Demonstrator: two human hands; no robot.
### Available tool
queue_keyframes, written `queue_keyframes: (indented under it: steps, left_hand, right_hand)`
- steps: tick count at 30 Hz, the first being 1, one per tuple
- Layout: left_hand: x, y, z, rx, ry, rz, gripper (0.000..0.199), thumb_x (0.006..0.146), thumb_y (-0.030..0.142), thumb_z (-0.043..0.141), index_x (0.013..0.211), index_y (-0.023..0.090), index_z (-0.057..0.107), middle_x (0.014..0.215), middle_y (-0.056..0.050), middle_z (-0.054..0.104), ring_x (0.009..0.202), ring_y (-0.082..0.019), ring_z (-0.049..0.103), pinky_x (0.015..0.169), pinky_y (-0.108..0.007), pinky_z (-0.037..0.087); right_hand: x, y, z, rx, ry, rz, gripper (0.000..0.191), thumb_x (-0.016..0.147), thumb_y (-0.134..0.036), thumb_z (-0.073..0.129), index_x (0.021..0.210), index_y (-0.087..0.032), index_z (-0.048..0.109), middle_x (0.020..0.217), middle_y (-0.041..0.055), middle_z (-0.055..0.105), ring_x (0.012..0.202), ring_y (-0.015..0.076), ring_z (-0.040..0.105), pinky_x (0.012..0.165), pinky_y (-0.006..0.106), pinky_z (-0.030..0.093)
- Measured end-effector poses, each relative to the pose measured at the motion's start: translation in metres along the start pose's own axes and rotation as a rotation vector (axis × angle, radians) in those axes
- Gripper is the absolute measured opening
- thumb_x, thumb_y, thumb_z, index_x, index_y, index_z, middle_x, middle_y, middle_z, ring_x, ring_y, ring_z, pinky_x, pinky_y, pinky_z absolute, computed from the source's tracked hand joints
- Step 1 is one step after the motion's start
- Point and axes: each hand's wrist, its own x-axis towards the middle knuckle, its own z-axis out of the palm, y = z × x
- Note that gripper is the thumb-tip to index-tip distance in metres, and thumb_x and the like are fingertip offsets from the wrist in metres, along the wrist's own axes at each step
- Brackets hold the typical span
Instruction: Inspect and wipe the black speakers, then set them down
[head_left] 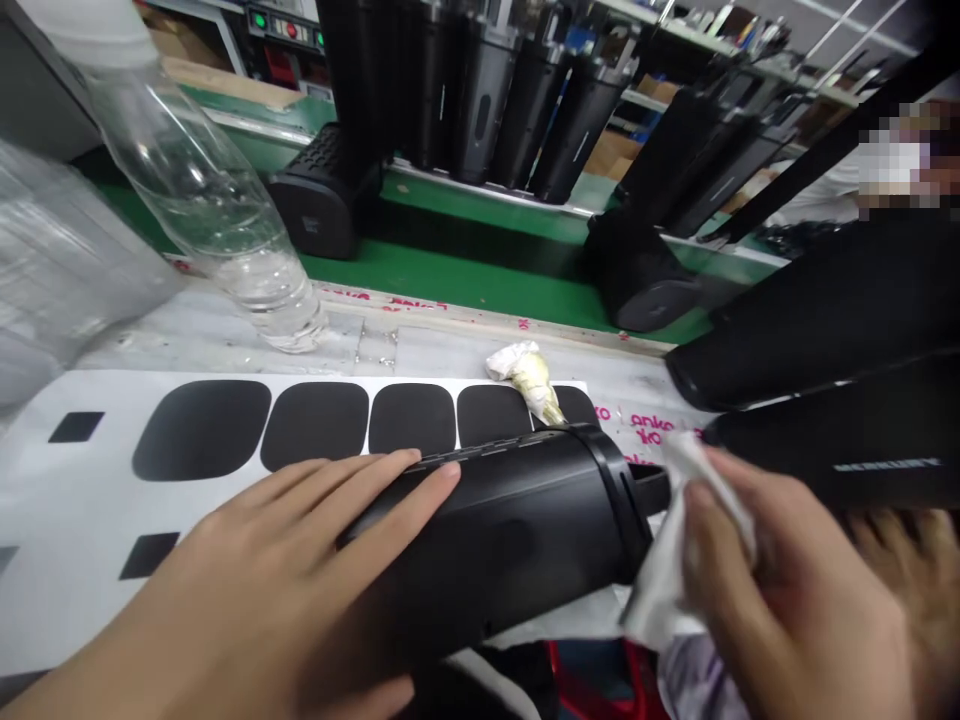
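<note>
A glossy black casing, rounded and tube-like, lies on its side at the front of the bench. My left hand grips its left end, with the fingers over the top and the thumb low on the near side. At the other end, my right hand, slightly blurred, pinches a folded white wipe close to the casing's rim. Under and behind the casing lies a white sheet with a row of black rounded-square stickers. A crumpled, yellow-stained wipe rests just behind the casing.
A clear water bottle stands at left beside clear plastic wrapping. Beyond the bench edge runs a green conveyor bearing several black units. More black casings lie at right, near part of another person's hand.
</note>
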Motion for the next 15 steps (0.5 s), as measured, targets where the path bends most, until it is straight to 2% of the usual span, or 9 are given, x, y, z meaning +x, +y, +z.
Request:
queue_keyframes:
  steps: [2, 3, 5, 6, 8, 10, 13, 15]
  left_hand:
    - [0.008, 0.007, 0.0, 0.018, -0.021, -0.039, 0.109, 0.068, 0.04, 0.067, 0.16, 0.032, 0.008, 0.148, -0.008, 0.055, 0.121, -0.039, 0.063, 0.095, -0.055, 0.052]
    - [0.014, 0.011, 0.001, 0.036, -0.034, -0.058, 0.115, 0.065, 0.045, 0.071, 0.16, 0.028, 0.009, 0.147, -0.014, 0.055, 0.123, -0.043, 0.061, 0.095, -0.059, 0.053]
    - [0.027, 0.022, 0.002, 0.078, -0.103, -0.103, 0.123, 0.059, 0.056, 0.077, 0.159, 0.018, 0.016, 0.143, -0.026, 0.054, 0.127, -0.052, 0.055, 0.095, -0.068, 0.05]
    - [0.032, 0.026, 0.003, 0.092, -0.143, -0.128, 0.122, 0.059, 0.057, 0.078, 0.158, 0.015, 0.021, 0.141, -0.03, 0.055, 0.127, -0.054, 0.053, 0.094, -0.069, 0.05]
    - [0.039, 0.032, 0.006, 0.086, -0.227, -0.192, 0.108, 0.064, 0.049, 0.075, 0.155, 0.016, 0.027, 0.138, -0.028, 0.058, 0.124, -0.052, 0.057, 0.096, -0.068, 0.05]
    - [0.037, 0.029, 0.007, 0.045, -0.24, -0.232, 0.102, 0.063, 0.037, 0.071, 0.155, 0.025, 0.028, 0.136, -0.022, 0.063, 0.117, -0.047, 0.064, 0.094, -0.064, 0.053]
    - [0.028, 0.015, 0.006, -0.017, -0.139, -0.315, 0.107, 0.056, 0.032, 0.074, 0.152, 0.045, 0.028, 0.139, -0.011, 0.063, 0.118, -0.046, 0.064, 0.092, -0.063, 0.054]
    - [0.026, 0.005, 0.0, -0.194, -0.064, -0.383, 0.105, 0.057, 0.037, 0.077, 0.151, 0.048, 0.031, 0.141, -0.007, 0.062, 0.122, -0.045, 0.061, 0.094, -0.059, 0.055]
  right_hand:
    - [0.018, 0.017, 0.008, 0.002, 0.1, 0.214, 0.051, 0.091, -0.056, 0.05, 0.127, -0.019, 0.05, 0.105, 0.0128, 0.067, 0.079, 0.0257, 0.066, 0.07, 0.037, 0.049]
    - [0.024, 0.022, 0.015, 0.013, 0.095, 0.27, 0.061, 0.087, -0.062, 0.049, 0.127, -0.016, 0.046, 0.105, 0.0162, 0.067, 0.082, 0.0294, 0.067, 0.072, 0.041, 0.051]
    - [0.032, 0.031, 0.031, 0.031, -0.007, 0.281, 0.075, 0.082, -0.068, 0.043, 0.129, -0.009, 0.045, 0.112, 0.0251, 0.066, 0.101, 0.0403, 0.065, 0.085, 0.052, 0.051]
    - [0.033, 0.034, 0.038, 0.03, -0.047, 0.289, 0.079, 0.081, -0.069, 0.04, 0.129, -0.006, 0.047, 0.119, 0.0287, 0.064, 0.111, 0.0449, 0.061, 0.093, 0.058, 0.047]
    - [0.032, 0.04, 0.051, 0.049, -0.09, 0.303, 0.086, 0.083, -0.069, 0.031, 0.133, 0.0, 0.049, 0.132, 0.0319, 0.056, 0.125, 0.0491, 0.051, 0.103, 0.064, 0.037]
    - [0.026, 0.044, 0.06, 0.108, -0.087, 0.302, 0.089, 0.085, -0.068, 0.028, 0.135, 0.002, 0.05, 0.134, 0.0315, 0.056, 0.128, 0.048, 0.049, 0.107, 0.066, 0.035]
    - [0.011, 0.05, 0.066, 0.23, -0.066, 0.298, 0.086, 0.088, -0.069, 0.029, 0.138, -0.002, 0.05, 0.14, 0.0276, 0.053, 0.134, 0.0428, 0.046, 0.111, 0.064, 0.034]
    - [0.001, 0.056, 0.064, 0.371, 0.024, 0.314, 0.071, 0.093, -0.063, 0.036, 0.144, -0.014, 0.046, 0.148, 0.0191, 0.048, 0.14, 0.0373, 0.042, 0.114, 0.062, 0.033]
